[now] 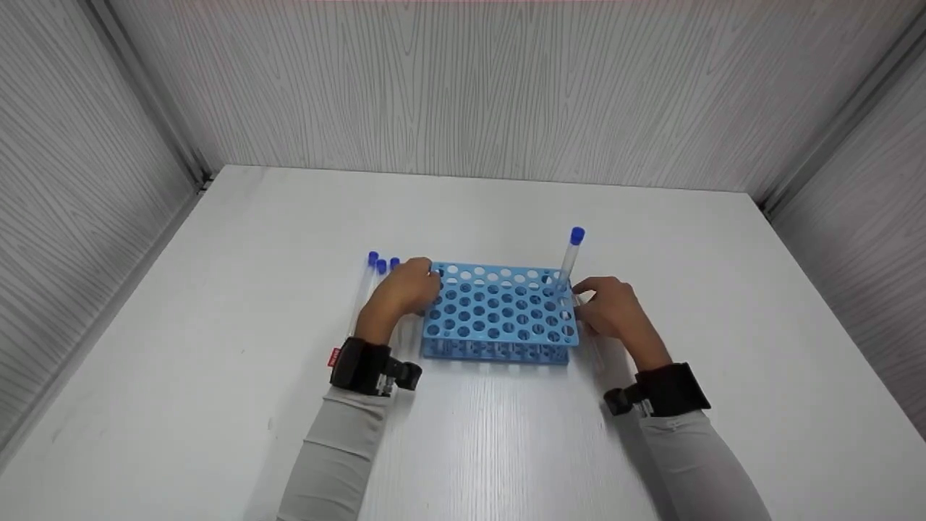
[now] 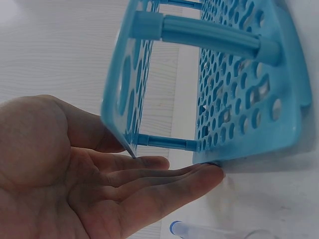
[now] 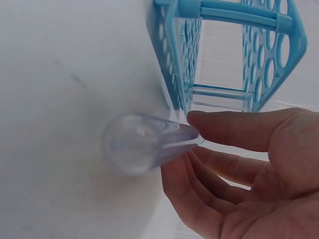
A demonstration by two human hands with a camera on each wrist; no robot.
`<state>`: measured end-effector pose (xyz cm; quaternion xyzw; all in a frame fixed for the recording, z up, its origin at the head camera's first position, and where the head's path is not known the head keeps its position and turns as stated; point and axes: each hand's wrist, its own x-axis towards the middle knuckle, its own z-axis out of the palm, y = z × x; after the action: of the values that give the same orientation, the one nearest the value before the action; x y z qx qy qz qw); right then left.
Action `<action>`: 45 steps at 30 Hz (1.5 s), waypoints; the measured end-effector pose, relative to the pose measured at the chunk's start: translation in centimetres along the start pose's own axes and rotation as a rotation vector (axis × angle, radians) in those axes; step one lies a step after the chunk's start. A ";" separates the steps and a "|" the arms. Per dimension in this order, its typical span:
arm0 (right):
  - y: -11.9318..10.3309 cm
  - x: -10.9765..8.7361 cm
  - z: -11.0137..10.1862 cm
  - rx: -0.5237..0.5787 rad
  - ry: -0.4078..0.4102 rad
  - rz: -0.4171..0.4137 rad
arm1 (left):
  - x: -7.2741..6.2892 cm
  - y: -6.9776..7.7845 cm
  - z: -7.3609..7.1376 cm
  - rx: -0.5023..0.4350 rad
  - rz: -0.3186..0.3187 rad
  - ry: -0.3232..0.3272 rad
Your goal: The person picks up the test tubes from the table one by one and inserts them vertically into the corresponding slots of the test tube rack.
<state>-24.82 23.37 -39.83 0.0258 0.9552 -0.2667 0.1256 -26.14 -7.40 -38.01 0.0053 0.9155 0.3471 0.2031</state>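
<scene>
A light-blue test tube rack (image 1: 499, 304) with rows of round holes stands between the hands. My left hand (image 1: 411, 288) is at its back left corner; in the left wrist view the thumb and forefinger hold the edge of the upper plate (image 2: 122, 94), the other fingers stretching along the rack's end. Beside the rack's right end, my right hand (image 1: 610, 307) pinches a clear test tube (image 3: 132, 144) between thumb and fingers. The tube's rounded end points toward the wrist camera, and its far end is hidden by the hand. Another tube with a blue cap (image 1: 576, 236) stands in the rack's back right corner.
Left of the rack, partly behind the left hand and forearm, lie clear tubes with blue caps (image 1: 372, 258). Everything rests on a white table (image 1: 463, 449), with grey wood-grain panels (image 1: 470, 94) at the back and both sides.
</scene>
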 end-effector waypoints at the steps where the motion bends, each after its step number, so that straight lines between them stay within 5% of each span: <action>1: 0.0 0.0 0.0 0.003 -0.004 0.004 | 0.0 0.0 0.0 0.002 -0.002 0.000; 13: -0.1 0.0 -0.5 0.047 0.002 0.041 | 0.0 0.1 -0.1 -0.001 -0.011 -0.006; 29: 0.1 -0.6 -1.1 0.166 0.041 -0.016 | -0.1 0.1 0.0 -0.003 -0.006 0.016; 45: -1.3 -1.8 -2.1 0.151 0.104 -0.020 | 0.0 0.2 0.0 -0.013 -0.023 0.000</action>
<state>-23.70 23.42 -36.95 0.0393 0.9379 -0.3374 0.0710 -26.19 -7.31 -37.89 -0.0065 0.9132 0.3508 0.2071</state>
